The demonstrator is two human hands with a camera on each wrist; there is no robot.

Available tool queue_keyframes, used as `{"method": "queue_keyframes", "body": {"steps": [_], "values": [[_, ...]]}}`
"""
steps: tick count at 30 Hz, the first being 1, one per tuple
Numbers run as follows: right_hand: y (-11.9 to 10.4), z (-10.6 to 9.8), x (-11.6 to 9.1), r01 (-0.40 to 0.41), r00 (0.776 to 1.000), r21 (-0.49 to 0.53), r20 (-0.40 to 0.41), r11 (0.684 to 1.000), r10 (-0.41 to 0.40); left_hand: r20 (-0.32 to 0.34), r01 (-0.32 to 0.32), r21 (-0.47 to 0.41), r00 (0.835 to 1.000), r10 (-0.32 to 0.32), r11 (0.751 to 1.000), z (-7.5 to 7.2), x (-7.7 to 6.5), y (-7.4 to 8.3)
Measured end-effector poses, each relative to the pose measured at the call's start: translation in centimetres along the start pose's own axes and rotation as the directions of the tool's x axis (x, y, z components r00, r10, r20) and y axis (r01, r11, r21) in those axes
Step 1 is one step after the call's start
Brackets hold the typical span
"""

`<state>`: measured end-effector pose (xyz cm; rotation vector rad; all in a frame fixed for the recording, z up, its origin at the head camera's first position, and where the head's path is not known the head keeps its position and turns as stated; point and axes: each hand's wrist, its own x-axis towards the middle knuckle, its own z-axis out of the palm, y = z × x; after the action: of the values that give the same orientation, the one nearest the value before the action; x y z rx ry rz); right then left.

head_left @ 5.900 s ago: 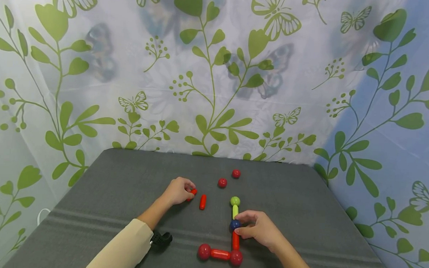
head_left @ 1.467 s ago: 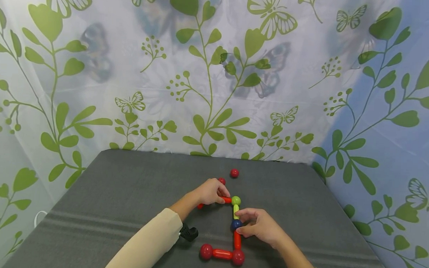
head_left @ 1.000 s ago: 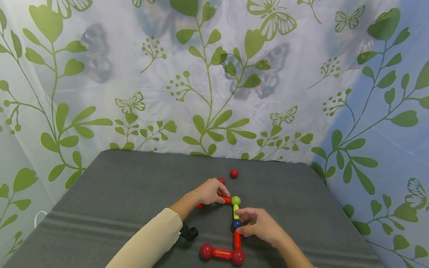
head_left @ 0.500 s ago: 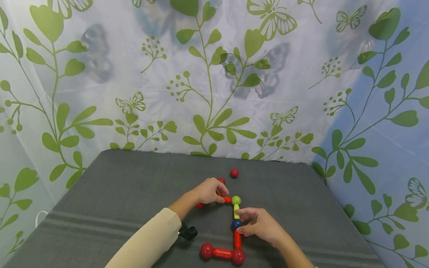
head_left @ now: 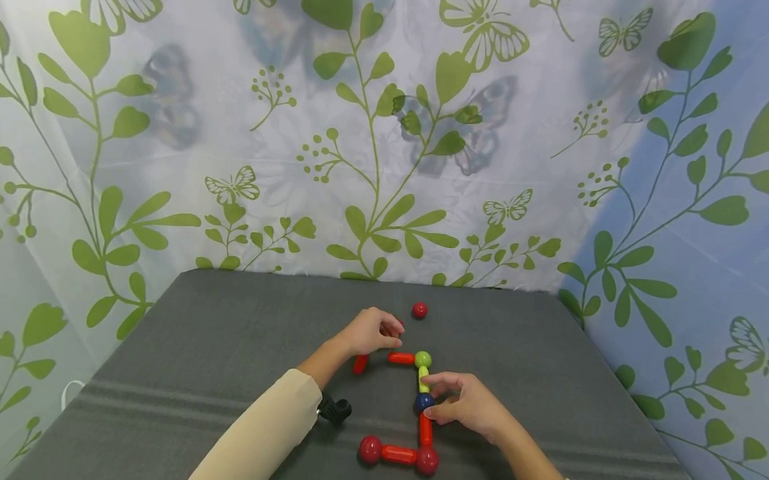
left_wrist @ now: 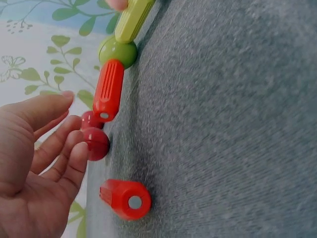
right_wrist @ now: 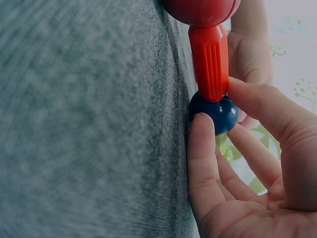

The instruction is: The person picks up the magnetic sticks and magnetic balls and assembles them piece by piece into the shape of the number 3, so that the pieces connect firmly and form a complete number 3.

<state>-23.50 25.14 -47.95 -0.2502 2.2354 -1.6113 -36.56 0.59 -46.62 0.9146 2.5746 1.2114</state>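
A chain of magnetic rods and balls lies on the grey table. My right hand [head_left: 464, 405] pinches its blue ball [head_left: 424, 402] between thumb and fingers, also seen in the right wrist view. From the blue ball a green rod [head_left: 423, 379] leads to a green ball [head_left: 423, 359], whose left side carries a red rod [head_left: 402, 358]. Toward me, another red rod [head_left: 425, 431] joins a red corner ball [head_left: 427, 460]. My left hand [head_left: 368, 333] is off the rods, fingers loosely bent beside a red ball [left_wrist: 96, 144]; whether they touch it I cannot tell.
One loose red rod [head_left: 360, 365] lies below my left hand. A farther red ball [head_left: 420, 310] sits toward the back. At the front, a red rod [head_left: 399, 454] links the corner ball to another red ball [head_left: 370, 450]. A patterned curtain [head_left: 362, 161] hangs behind the table.
Earlier my left hand picked up a red rod and brought it right to the green ball. Now it has let go and moved slightly back. My right hand stays on the blue ball.
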Motion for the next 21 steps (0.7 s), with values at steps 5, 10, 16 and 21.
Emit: {"method": "queue_keyframes", "body": {"steps": [5, 10, 16, 21], "values": [[0.2, 0.0, 0.1, 0.002, 1.000, 0.001, 0.002, 1.000, -0.002, -0.107, 0.021, -0.007, 0.994, -0.021, 1.000, -0.1, 0.6, -1.0], [0.4, -0.1, 0.1, 0.004, 1.000, 0.004, 0.005, 1.000, -0.004, -0.180, 0.059, -0.002, 0.982, -0.058, 0.998, -0.2, 1.0, -1.9], [0.3, -0.1, 0.1, -0.005, 1.000, 0.011, 0.009, 1.000, 0.005, -0.156, 0.094, 0.000, 0.983, -0.093, 0.996, -0.3, 1.4, -2.3], [0.3, -0.1, 0.1, -0.007, 1.000, 0.021, 0.012, 1.000, 0.006, -0.116, 0.097, 0.010, 0.989, -0.095, 0.995, -0.3, 1.8, -2.2]]}}
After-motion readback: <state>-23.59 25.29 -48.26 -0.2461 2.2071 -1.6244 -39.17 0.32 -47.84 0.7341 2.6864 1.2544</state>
